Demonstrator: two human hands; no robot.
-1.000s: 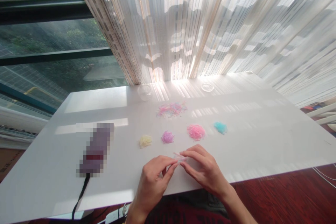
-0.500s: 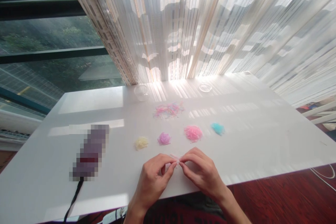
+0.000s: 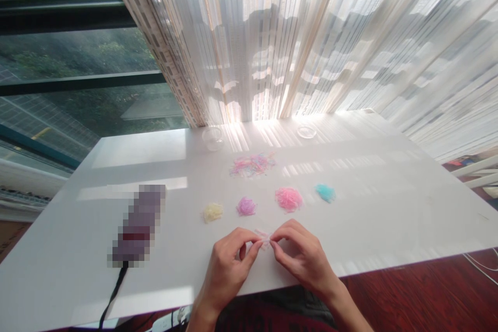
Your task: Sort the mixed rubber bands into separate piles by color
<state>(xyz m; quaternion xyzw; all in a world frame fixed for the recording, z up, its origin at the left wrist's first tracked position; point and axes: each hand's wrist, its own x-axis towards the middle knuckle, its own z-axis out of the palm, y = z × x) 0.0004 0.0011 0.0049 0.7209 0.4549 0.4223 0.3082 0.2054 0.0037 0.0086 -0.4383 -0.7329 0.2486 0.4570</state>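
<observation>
My left hand [image 3: 235,257] is closed in a pinch, thumb against forefinger, near the front edge of the white table [image 3: 163,275]. My right hand [image 3: 301,254] pinches the same way just across from it. A thin pale strand [image 3: 266,240] seems to run between the two sets of fingertips; its exact kind is too small to make out. Some pinkish strands [image 3: 261,232] lie on the table just behind the fingers. Beyond are small heaps of similar strands: yellow [image 3: 212,212], purple [image 3: 246,206], pink [image 3: 288,199] and blue [image 3: 325,192].
Farther back lies a loose mixed-colour heap [image 3: 252,164]. A clear round container [image 3: 212,138] and a clear round lid [image 3: 306,132] stand by the curtain [image 3: 264,36]. At left is a blurred-out purple object [image 3: 138,225] with a black strap [image 3: 112,295].
My right fingertips have moved slightly to the right, away from the left ones, and more of the strand shows between them. The whole view has shifted a little.
</observation>
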